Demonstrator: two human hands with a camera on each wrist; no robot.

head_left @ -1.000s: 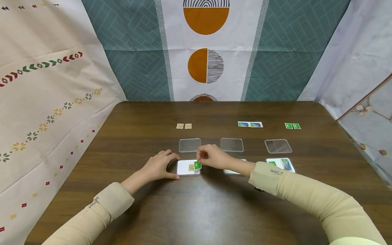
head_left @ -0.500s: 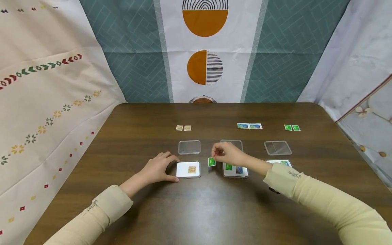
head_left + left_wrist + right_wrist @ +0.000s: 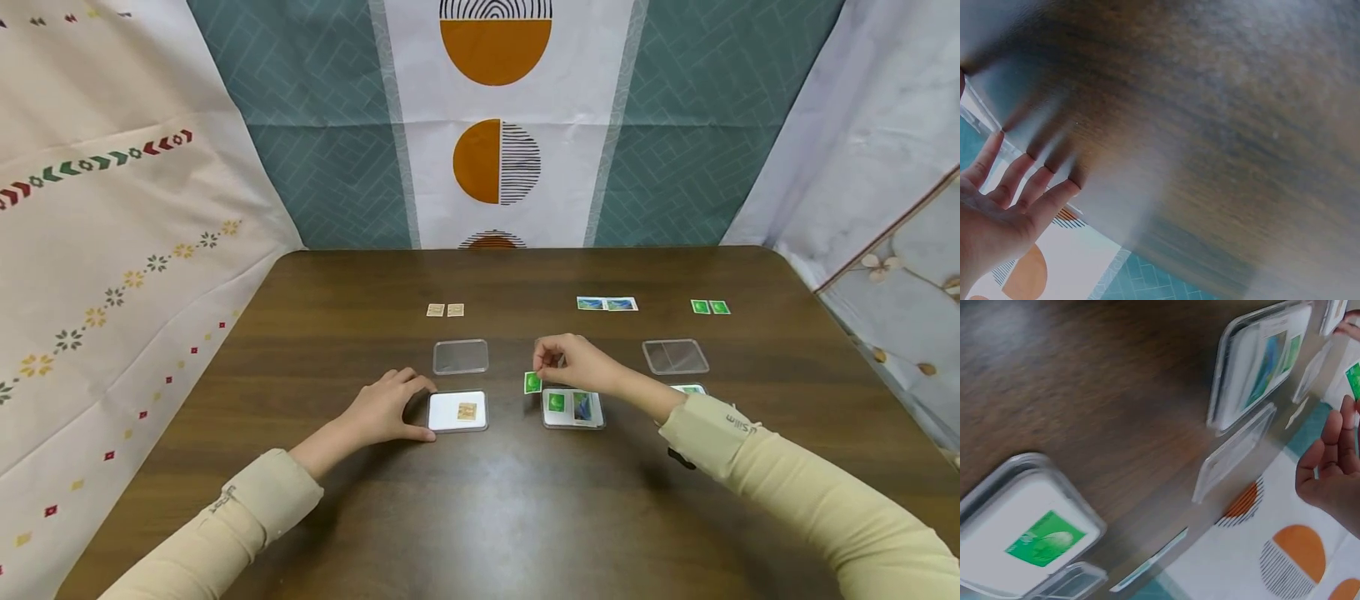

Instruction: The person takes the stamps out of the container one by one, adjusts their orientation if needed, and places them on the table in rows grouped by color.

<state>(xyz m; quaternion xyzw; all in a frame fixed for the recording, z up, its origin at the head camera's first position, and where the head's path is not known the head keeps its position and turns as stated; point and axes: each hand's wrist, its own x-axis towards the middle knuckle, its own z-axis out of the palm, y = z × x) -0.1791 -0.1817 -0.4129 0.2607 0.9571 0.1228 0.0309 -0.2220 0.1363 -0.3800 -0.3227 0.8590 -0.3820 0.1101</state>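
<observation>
My right hand (image 3: 573, 363) pinches a green stamp (image 3: 532, 382) at its edge. The stamp, also visible in the right wrist view (image 3: 1354, 379), is in the air just left of the middle clear case (image 3: 572, 422). A green stamp and a blue stamp lie on that case's white insert. My left hand (image 3: 382, 407) rests by the left case (image 3: 442, 413), thumb and index finger touching its left corners. On the left case's white insert lies one beige stamp (image 3: 467, 412). The right case (image 3: 991, 544) is mostly hidden by my sleeve in the head view and shows a green stamp.
Clear lids lie behind the cases: left lid (image 3: 461, 357), middle lid (image 3: 1235, 451) hidden by my hand in the head view, right lid (image 3: 676, 357). Farther back are two beige stamps (image 3: 446, 310), two blue stamps (image 3: 607, 304) and two green stamps (image 3: 709, 307) on the brown table (image 3: 360, 517).
My right hand has carried the green stamp from over the left case rightward, to the left of the middle case, then slightly upward. The left hand stays at the left case.
</observation>
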